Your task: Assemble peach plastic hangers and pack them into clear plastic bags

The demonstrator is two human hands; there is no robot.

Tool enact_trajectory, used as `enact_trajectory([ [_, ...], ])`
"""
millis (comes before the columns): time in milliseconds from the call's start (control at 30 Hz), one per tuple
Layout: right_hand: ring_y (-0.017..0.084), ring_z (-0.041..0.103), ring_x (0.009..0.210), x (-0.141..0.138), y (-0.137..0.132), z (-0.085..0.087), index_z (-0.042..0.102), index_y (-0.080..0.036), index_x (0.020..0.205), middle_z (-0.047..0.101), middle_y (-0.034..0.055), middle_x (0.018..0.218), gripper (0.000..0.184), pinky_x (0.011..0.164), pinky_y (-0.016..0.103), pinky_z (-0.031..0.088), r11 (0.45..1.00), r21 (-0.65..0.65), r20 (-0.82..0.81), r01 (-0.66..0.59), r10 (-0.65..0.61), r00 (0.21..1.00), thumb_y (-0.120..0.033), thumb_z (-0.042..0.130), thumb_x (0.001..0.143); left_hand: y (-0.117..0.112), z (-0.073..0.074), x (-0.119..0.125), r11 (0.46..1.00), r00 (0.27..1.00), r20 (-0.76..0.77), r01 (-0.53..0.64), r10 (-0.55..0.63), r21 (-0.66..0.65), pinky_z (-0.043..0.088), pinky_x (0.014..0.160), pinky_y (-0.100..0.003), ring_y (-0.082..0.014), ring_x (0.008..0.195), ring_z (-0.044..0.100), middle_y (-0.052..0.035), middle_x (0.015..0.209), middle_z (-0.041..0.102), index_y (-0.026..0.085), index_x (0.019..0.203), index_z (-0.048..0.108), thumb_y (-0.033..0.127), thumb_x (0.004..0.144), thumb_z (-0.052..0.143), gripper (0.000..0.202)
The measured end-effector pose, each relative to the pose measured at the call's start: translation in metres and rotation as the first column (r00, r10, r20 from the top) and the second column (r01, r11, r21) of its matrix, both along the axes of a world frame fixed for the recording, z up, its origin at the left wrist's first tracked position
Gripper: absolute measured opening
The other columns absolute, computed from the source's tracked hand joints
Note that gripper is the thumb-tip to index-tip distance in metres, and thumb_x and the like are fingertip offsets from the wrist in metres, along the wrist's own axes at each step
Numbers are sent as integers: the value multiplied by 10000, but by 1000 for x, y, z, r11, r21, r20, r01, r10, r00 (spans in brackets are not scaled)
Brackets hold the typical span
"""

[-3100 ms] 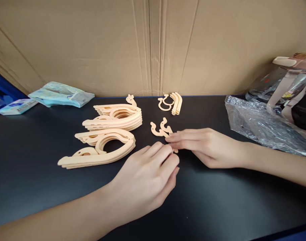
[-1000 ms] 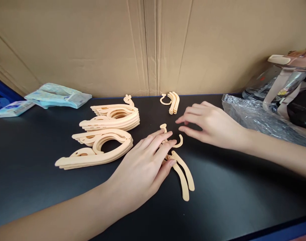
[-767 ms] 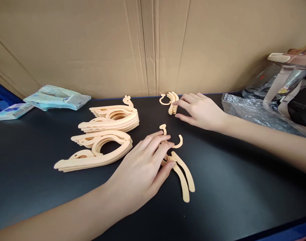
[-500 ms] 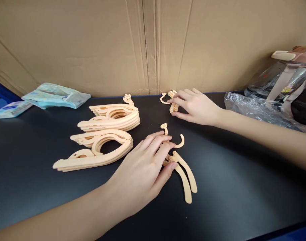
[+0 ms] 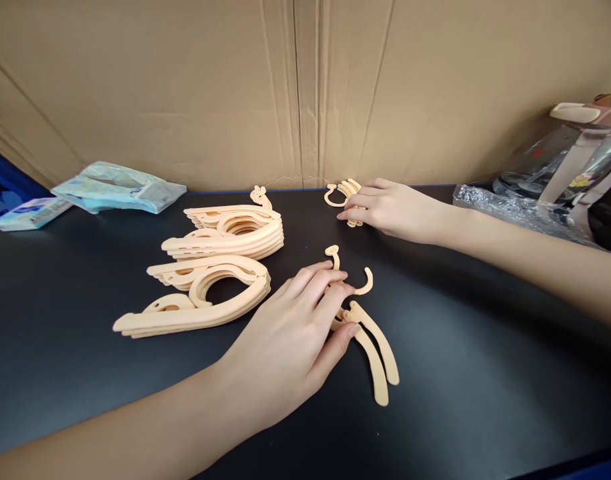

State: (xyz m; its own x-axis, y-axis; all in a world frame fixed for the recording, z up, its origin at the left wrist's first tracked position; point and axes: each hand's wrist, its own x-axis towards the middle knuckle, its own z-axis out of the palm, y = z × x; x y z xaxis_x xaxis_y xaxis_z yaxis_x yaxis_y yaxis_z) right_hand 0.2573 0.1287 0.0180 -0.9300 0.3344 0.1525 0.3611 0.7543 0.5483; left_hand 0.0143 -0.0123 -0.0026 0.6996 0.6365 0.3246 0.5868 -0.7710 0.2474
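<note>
My left hand (image 5: 298, 317) lies palm down over a cream plastic folding hanger (image 5: 373, 363), thumb and fingers closed on its middle, which they hide. Two curved arms stick out towards the front right; a curved hook (image 5: 368, 281) and a round-ended piece (image 5: 332, 251) show beyond the fingers. At the back, my right hand (image 5: 393, 210) has its fingers bent over a small pile of cream hanger pieces (image 5: 351, 187). Its fingertips reach round the near end of the pile. A loose hook (image 5: 330, 195) lies just left of it.
Stacks of folded cream hangers (image 5: 225, 233) stand left of my hands on the black table (image 5: 460, 373). Behind them lies a small cream piece (image 5: 259, 195). Tissue packs (image 5: 118, 187) are at the far left. Clear plastic wrap (image 5: 505, 207) and a bottle (image 5: 580, 153) stand right, before cardboard (image 5: 185, 87).
My right hand's fingers have shifted over the near end of the small pile, and the pile's back ends show more. My left hand stays on the hanger. The view has shifted slightly.
</note>
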Motion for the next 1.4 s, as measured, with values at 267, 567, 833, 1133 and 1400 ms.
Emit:
enact_trajectory([
  [267, 265, 660, 967, 8, -23, 13, 629, -112, 1236, 714, 150, 1137, 428, 767, 419, 505, 994, 25, 1, 103, -103, 995, -94, 259, 1022, 0, -3, 0, 1000, 1000, 21, 4, -4, 2, 502, 1006, -469, -288, 1303, 500, -149, 1266, 633, 113, 1231, 587, 271, 1024, 425, 307],
  [567, 220, 661, 1138, 13, -100, 12, 592, -236, 1324, 720, 66, 1215, 406, 947, 406, 567, 989, -138, -210, -62, 32, 977, -146, 326, 1031, -2, 1, -1, 975, 974, 48, 222, -221, -15, 521, 943, -341, -224, 1118, 607, -97, 1147, 684, 113, 1123, 627, 200, 1022, 435, 233],
  [833, 219, 650, 1158, 14, -108, -6, 640, -157, 1228, 716, 94, 1220, 345, 948, 383, 576, 968, -176, -282, -176, 122, 952, -138, 357, 1033, -4, 6, 0, 928, 926, 80, 372, -369, -33, 520, 898, -291, -188, 1008, 651, -73, 1056, 716, 112, 1076, 660, 145, 998, 483, 196],
  [1133, 220, 643, 1100, 28, -90, -16, 663, -191, 1137, 677, 105, 1262, 368, 884, 384, 560, 932, -347, -401, -107, -44, 915, -24, 388, 958, -3, 9, 0, 931, 930, 84, 362, -357, -45, 530, 876, -271, -172, 999, 658, -73, 1050, 721, 141, 1064, 653, 159, 1011, 450, 211],
  [1400, 233, 668, 1014, 22, -93, -19, 670, -191, 1130, 713, 90, 1192, 232, 856, 389, 531, 949, -310, -464, 53, -199, 863, -245, 492, 992, -4, 9, -2, 934, 934, 81, 352, -347, -57, 522, 873, -265, -174, 997, 660, -68, 1055, 716, 141, 1060, 660, 160, 1001, 467, 202],
])
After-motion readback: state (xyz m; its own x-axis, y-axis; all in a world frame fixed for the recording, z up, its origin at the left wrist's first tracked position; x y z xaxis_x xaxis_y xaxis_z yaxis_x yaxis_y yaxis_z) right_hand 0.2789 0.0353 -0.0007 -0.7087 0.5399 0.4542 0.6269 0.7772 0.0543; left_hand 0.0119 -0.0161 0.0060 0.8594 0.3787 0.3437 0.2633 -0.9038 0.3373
